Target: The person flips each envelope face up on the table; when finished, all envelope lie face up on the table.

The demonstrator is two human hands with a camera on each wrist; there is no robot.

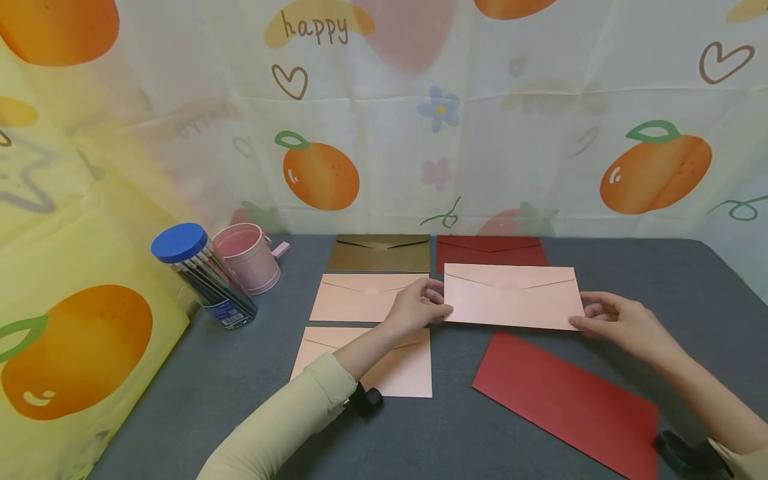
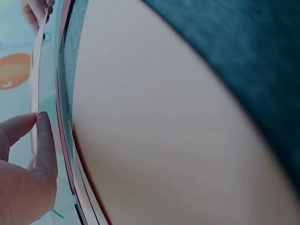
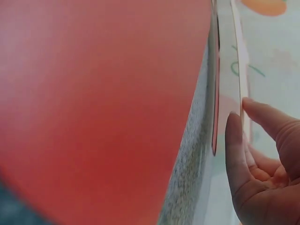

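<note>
A pale pink envelope (image 1: 510,300), its flap side showing, is held up off the table by both hands. The left hand (image 1: 417,307) pinches its left edge between thumb and fingers. At the right edge, near the lower corner, the right hand (image 1: 621,323) pinches it likewise. Both wrist views show this envelope edge-on as a thin strip. Behind it lies a dark red envelope (image 1: 492,248), partly covered. Nearer the front, a red envelope (image 1: 570,400) lies slanted on the table. Two more pale pink envelopes, one behind (image 1: 345,303) and one in front (image 1: 405,377), lie under the left arm.
A gold envelope (image 1: 378,259) lies at the back, left of the dark red one. At the left stand a blue-lidded clear jar (image 1: 210,280) of thin sticks and a small pink bucket (image 1: 249,257). A fruit-print cloth (image 1: 384,167) hangs behind the grey table (image 1: 240,400).
</note>
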